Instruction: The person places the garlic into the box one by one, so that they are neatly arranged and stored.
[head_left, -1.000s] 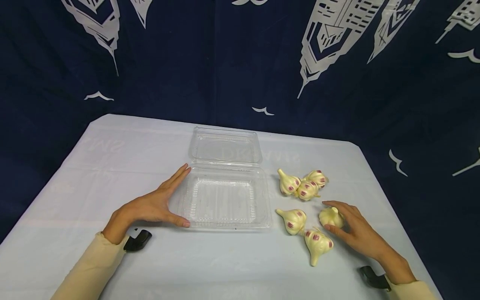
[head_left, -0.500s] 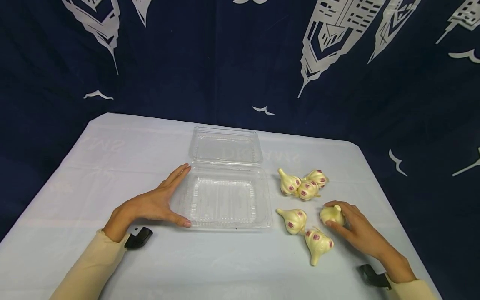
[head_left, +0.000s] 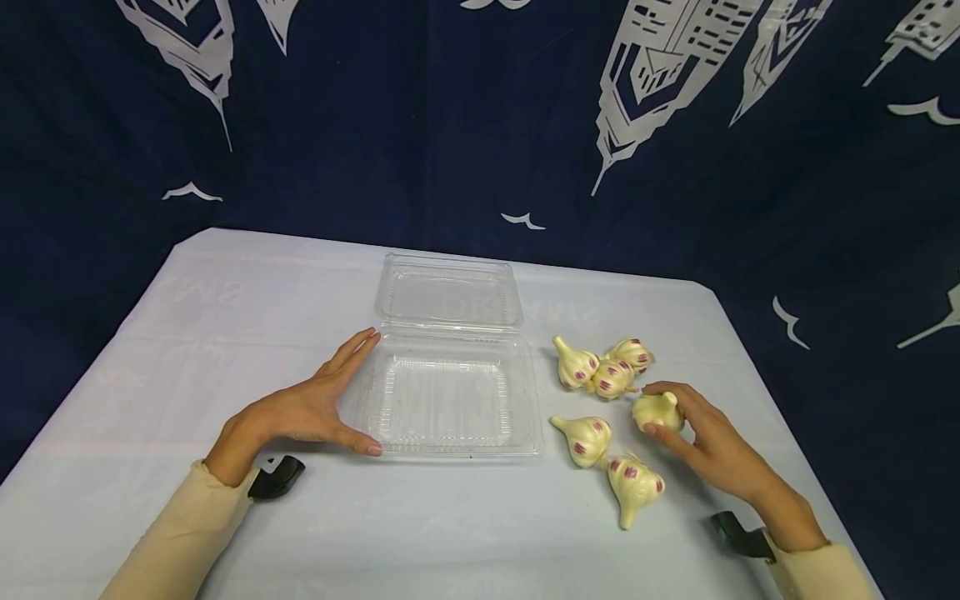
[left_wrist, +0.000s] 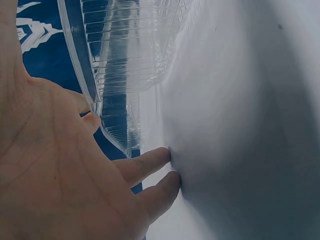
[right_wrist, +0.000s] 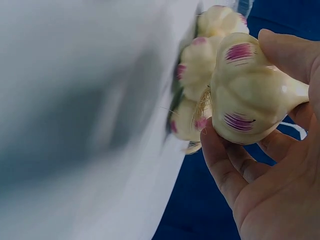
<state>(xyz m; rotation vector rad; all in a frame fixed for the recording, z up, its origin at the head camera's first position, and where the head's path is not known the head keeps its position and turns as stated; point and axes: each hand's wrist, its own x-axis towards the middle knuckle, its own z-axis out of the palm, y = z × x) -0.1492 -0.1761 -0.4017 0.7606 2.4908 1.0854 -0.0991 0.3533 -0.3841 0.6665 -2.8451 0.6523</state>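
A clear plastic clamshell container (head_left: 450,404) lies with its lid (head_left: 450,292) folded back away from me. My left hand (head_left: 303,408) spreads along its left side, thumb by the near corner and fingertips by the far one. In the left wrist view, two fingertips (left_wrist: 167,156) come down to the white cloth beside the container wall (left_wrist: 131,55). Between thumb and fingers, my right hand (head_left: 712,446) grips a garlic bulb (head_left: 657,412), pale with purple streaks. The right wrist view has this bulb (right_wrist: 245,92) up close, roots towards the cloth.
Three garlic bulbs (head_left: 576,365) cluster right of the container. Two more bulbs (head_left: 587,439) lie nearer me, one with its stem pointing towards me. A white cloth (head_left: 420,533) covers the table, and a dark blue printed curtain (head_left: 360,125) hangs behind it.
My right hand has closed around the garlic bulb and moved it slightly up and left in the head view. The left hand keeps its place at the container.
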